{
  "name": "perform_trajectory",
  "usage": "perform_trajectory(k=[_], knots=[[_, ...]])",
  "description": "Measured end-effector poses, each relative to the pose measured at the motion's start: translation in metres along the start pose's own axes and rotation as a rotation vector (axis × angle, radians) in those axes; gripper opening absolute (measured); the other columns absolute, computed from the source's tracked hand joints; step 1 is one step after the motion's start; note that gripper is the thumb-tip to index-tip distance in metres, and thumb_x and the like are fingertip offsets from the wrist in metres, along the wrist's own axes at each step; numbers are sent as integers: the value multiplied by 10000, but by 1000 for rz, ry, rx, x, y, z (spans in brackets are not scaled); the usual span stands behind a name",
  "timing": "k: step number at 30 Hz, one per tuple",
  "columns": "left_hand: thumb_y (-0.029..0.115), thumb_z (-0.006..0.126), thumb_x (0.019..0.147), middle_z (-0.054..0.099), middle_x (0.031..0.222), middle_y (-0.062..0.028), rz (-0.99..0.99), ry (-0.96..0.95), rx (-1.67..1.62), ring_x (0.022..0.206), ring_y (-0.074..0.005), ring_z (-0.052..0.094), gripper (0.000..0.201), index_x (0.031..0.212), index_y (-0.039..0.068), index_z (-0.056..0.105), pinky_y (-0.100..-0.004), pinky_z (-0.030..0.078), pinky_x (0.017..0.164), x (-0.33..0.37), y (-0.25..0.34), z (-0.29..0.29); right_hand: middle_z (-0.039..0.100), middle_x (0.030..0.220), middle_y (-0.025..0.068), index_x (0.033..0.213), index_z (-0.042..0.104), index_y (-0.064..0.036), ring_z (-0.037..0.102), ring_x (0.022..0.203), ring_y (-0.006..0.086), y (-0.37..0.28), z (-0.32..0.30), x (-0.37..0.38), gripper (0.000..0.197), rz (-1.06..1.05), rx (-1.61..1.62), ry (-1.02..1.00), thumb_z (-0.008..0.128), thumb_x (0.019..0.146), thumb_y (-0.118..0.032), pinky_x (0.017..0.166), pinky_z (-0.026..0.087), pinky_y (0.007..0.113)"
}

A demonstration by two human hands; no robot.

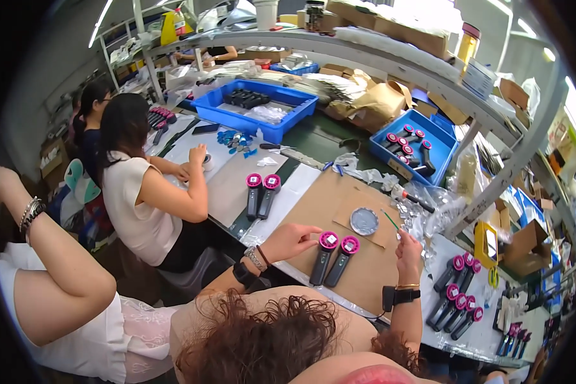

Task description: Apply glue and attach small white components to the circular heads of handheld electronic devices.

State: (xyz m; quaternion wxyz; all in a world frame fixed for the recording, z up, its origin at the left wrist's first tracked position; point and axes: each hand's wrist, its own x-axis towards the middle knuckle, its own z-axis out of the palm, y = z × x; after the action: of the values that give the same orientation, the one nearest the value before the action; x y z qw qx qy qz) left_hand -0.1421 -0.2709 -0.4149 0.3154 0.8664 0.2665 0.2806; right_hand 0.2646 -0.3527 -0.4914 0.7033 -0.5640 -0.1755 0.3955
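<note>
Two dark grey handheld devices with round pink heads lie side by side on a cardboard sheet (294, 262), the left device (322, 264) next to the right device (342, 264). My left hand (291, 242) reaches over the cardboard with fingers stretched out, its fingertips by the left device's pink head; whether they touch it, I cannot tell. A thin green stick (390, 219) is pinched in my right hand (408, 255), its tip pointing up and left. Between the stick and the devices sits a shallow round dish (364, 221) of grey material on a smaller cardboard piece.
Another pink-headed pair (262, 195) lies to the left, near a seated co-worker (147, 185). Several more devices (454, 307) lie at right. A blue bin (422, 150) of devices and a larger blue tray (256, 109) stand behind; a metal shelf post (493, 179) rises at right.
</note>
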Motion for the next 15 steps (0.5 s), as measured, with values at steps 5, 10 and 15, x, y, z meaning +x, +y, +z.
perform_trajectory(k=[5, 10, 15], knots=[[209, 794, 998, 743, 829, -114, 3, 19, 22, 751, -272, 717, 377, 1358, 107, 746, -387, 568, 723, -7, -15, -4, 403, 652, -131, 920, 727, -95, 293, 466, 11, 5, -4, 7, 133, 11, -21, 9, 803, 1002, -168, 435, 180, 247], [238, 792, 991, 745, 836, -129, 13, 43, 26, 770, -330, 723, 360, 1319, 97, 756, -427, 578, 742, -13, -29, 2, 409, 660, -124, 944, 739, -80, 289, 472, 14, 4, -3, 3, 122, 0, -28, 1, 796, 1007, -168, 442, 177, 245], [255, 790, 989, 748, 848, -131, 6, -1, -23, 776, -342, 719, 363, 1322, 114, 757, -437, 574, 742, -12, -17, -1, 411, 640, -128, 937, 742, -62, 296, 466, 6, 5, -7, -3, 122, -17, -24, 15, 792, 1004, -151, 437, 183, 238]])
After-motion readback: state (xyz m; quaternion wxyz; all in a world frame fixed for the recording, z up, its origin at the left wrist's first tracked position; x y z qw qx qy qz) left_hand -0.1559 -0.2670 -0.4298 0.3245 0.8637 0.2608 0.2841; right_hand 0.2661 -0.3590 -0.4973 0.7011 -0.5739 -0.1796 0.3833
